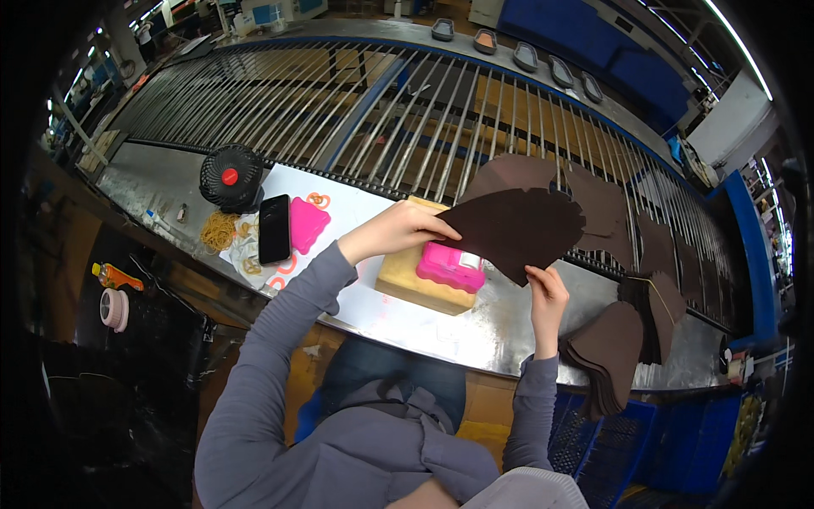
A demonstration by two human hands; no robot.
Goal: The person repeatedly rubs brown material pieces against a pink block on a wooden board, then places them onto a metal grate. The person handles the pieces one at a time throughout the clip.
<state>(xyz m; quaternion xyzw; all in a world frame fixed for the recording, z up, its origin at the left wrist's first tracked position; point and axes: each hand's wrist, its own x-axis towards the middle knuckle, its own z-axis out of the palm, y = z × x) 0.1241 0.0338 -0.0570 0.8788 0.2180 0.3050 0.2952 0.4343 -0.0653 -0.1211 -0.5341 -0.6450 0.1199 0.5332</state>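
A dark brown cut piece of sheet material (513, 225) is stretched between my two hands above the bench. My left hand (415, 226) pinches its left end, and my right hand (547, 291) grips its lower right edge. Just under the piece, a bright pink case with a wavy edge (449, 270) rests on a yellowish foam block (407, 284); the held piece hides part of both. Right of my right hand lie a loose stack of similar brown pieces (612, 343) and a bundle with a band around it (661, 305).
Beyond the metal bench (500, 339) runs a roller conveyor (407, 127) with more brown pieces (598, 204) on it. At left are a black fan (231, 180), a phone (274, 229), a pink wavy lid (309, 225) and rubber bands (219, 230). Blue crates (606, 445) stand low right.
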